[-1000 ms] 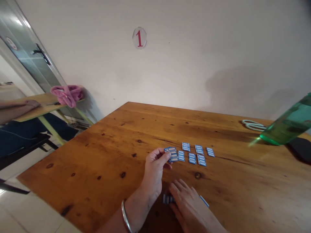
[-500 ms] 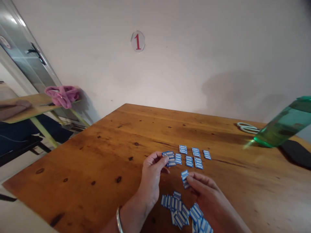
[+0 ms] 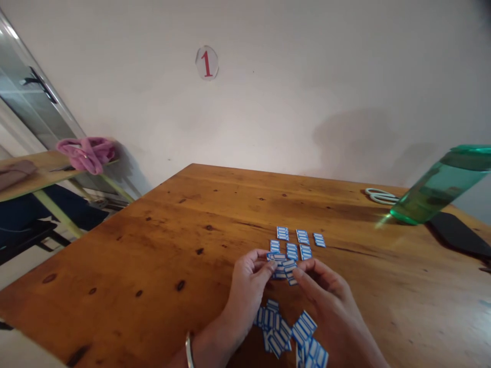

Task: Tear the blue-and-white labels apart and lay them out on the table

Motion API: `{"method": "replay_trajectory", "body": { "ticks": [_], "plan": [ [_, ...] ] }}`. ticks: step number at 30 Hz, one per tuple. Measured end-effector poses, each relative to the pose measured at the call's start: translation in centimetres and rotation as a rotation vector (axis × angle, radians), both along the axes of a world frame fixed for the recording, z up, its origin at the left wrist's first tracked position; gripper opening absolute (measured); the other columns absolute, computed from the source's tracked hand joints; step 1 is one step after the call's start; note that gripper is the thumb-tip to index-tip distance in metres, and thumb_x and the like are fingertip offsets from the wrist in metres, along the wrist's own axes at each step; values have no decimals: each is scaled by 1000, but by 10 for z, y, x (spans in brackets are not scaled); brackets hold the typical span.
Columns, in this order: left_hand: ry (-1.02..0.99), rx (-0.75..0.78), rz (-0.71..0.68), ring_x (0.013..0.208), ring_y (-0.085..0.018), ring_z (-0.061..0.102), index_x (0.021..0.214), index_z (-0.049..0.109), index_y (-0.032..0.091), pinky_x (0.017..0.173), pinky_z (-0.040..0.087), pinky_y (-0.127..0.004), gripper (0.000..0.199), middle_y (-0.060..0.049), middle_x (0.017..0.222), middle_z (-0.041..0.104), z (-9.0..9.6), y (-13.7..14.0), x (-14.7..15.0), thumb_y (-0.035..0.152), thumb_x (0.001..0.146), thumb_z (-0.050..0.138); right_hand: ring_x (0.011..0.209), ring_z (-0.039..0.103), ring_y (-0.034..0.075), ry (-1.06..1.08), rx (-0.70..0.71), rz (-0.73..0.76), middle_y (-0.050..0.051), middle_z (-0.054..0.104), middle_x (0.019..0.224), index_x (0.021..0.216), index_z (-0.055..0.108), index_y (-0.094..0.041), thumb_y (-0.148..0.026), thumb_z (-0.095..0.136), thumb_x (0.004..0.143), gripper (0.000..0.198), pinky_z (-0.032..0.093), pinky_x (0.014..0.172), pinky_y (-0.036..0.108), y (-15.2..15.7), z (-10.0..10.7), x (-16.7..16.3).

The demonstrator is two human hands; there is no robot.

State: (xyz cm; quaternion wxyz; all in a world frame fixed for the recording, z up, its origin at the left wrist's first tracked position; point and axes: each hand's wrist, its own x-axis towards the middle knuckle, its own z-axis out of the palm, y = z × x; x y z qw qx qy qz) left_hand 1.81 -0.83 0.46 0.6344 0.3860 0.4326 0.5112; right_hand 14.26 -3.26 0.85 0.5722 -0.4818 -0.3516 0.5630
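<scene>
Small white label pieces with blue borders are spread over the wooden table (image 3: 153, 245). My left hand (image 3: 251, 278) pinches a few label pieces (image 3: 276, 258) between thumb and fingers. Against these, my right hand (image 3: 326, 289) holds another label piece (image 3: 290, 268), and the two lots overlap. Just beyond my hands, several label pieces (image 3: 292, 251) lie spaced apart in two rough rows. Close to my body are a loose heap of labels (image 3: 274, 327) and a second heap (image 3: 312, 352), partly beside my right forearm. Print on the labels is too small to read.
On the right stand a tilted-looking green bottle (image 3: 433, 189), a coiled white cable (image 3: 379, 196) and a dark flat phone-like object (image 3: 460, 235). At left, another table (image 3: 42, 176) bears a pink cloth (image 3: 88, 153) and a person's arm (image 3: 15, 174). A wall closes the far side.
My right hand has brought its label piece left and up to the ones in my left hand, so they now overlap. The whole view has shifted slightly to the right.
</scene>
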Motion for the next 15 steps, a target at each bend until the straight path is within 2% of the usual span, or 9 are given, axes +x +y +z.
{"method": "replay_trajectory", "body": {
  "ticks": [4, 7, 15],
  "plan": [
    [16, 71, -22, 58, -14, 57, 65, 67, 14, 60, 42, -23, 8, -3, 62, 67, 1, -2, 2, 22, 65, 63, 51, 42, 9, -175, 44, 8, -4, 50, 54, 60, 54, -16, -40, 70, 62, 29, 32, 48, 20, 2, -5, 0],
    [20, 81, -4, 61, -14, 57, 65, 70, 15, 62, 41, -22, 8, -2, 63, 68, 2, -2, 2, 20, 64, 63, 46, 38, 8, -189, 31, 0, -5, 47, 49, 58, 52, -17, -43, 71, 59, 33, 29, 44, 20, 4, -5, -2],
    [23, 1, 23, 46, -9, 47, 56, 66, 15, 51, 37, -21, 8, 2, 52, 60, 0, -2, 2, 22, 60, 66, 43, 38, 8, -194, 1, -1, -5, 48, 48, 56, 51, -18, -44, 71, 57, 33, 28, 40, 21, 7, -5, 0]
  ]
}}
